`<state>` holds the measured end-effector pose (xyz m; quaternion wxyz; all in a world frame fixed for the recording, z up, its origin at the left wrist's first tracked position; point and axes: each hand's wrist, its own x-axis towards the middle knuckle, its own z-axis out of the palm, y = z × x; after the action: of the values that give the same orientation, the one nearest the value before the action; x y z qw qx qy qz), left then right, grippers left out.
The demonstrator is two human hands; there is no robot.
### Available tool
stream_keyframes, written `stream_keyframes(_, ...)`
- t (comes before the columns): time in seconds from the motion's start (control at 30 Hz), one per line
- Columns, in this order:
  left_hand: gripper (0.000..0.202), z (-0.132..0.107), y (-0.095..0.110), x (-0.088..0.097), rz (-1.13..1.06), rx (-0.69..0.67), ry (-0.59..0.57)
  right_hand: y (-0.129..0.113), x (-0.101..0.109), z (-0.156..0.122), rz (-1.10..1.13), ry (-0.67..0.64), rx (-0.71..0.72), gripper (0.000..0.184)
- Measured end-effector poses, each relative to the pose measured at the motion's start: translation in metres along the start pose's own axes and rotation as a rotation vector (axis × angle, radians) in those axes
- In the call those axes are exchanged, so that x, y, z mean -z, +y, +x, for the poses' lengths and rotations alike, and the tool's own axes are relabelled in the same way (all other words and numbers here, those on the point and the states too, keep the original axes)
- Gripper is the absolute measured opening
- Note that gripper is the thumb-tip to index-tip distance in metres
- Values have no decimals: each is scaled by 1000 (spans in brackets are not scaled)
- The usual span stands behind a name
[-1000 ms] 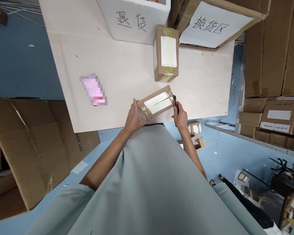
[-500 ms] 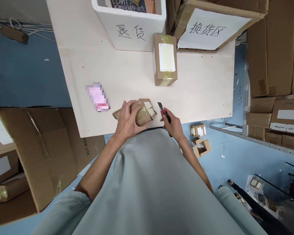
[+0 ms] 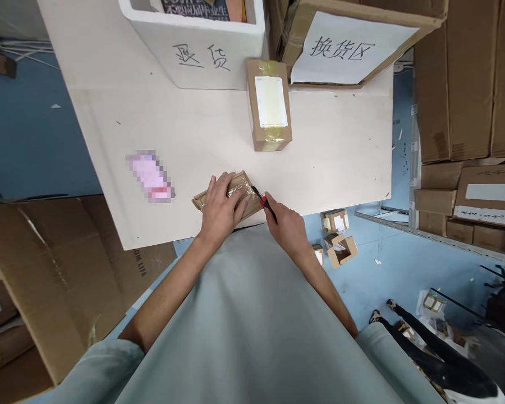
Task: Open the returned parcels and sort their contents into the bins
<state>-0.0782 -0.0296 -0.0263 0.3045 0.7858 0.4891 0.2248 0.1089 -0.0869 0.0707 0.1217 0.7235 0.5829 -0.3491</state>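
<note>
Near the front edge of the white table, a small flattened-looking cardboard box [image 3: 253, 207] with clear tape lies tilted. My left hand [image 3: 219, 210] grips it from the left, thumb and fingers curled over its top. In my right hand [image 3: 289, 229], the fingers are wrapped round a black and red box cutter [image 3: 264, 201]. The cutter's blade points up and left, over the right part of the box; whether it touches the tape I cannot tell. My left hand partly hides the box.
A taped carton [image 3: 271, 106] stands ahead on the table [image 3: 332, 151], before a white foam bin [image 3: 202, 56] and a large labelled box [image 3: 353, 50]. Left lies a blurred pink object [image 3: 149, 177]. Small boxes [image 3: 340, 249] sit on the floor; a person's legs [image 3: 429, 342] show lower right.
My right hand has brought the box cutter left onto the box. The box has turned under my left hand, now lying flatter. The view has shifted slightly to the right.
</note>
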Motion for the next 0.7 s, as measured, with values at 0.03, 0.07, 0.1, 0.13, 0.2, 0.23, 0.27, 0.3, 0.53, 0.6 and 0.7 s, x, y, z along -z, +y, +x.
stream_keyframes(0.03, 30, 0, 0, 0, 1, -1, 0, -2, 1, 1, -21, -15, -7, 57)
stream_keyframes(0.07, 30, 0, 0, 0, 3, 0, 0, -4, 2, 2, -43, -26, -14, 58)
stream_keyframes(0.1, 29, 0, 0, 0, 4, 1, -1, -6, 3, 4, -67, -33, -19, 58)
stream_keyframes(0.13, 30, 0, -1, 0, 5, 2, -3, -9, 3, 5, -91, -37, -23, 59)
stream_keyframes(0.2, 29, -1, -2, -1, 5, 2, -5, -16, 2, 8, -136, -41, -31, 61)
stream_keyframes(0.23, 29, -1, -2, -1, 3, 2, -1, -21, 2, 9, -154, -42, -33, 63)
stream_keyframes(0.27, 29, -1, -3, -1, 2, 3, 6, -26, 3, 11, -171, -45, -34, 65)
stream_keyframes(0.3, 29, -1, -4, -1, 3, 6, 16, -32, 4, 12, -187, -45, -34, 67)
stream_keyframes(0.53, 27, -5, -9, -3, 57, -23, 31, -46, 13, -4, -320, -112, -48, 73)
stream_keyframes(0.6, 24, -7, -9, -6, 67, -38, 40, -41, 13, -5, -341, -147, -70, 73)
stream_keyframes(0.7, 23, -10, -8, -10, 64, -47, 52, -34, 12, -2, -352, -155, -96, 72)
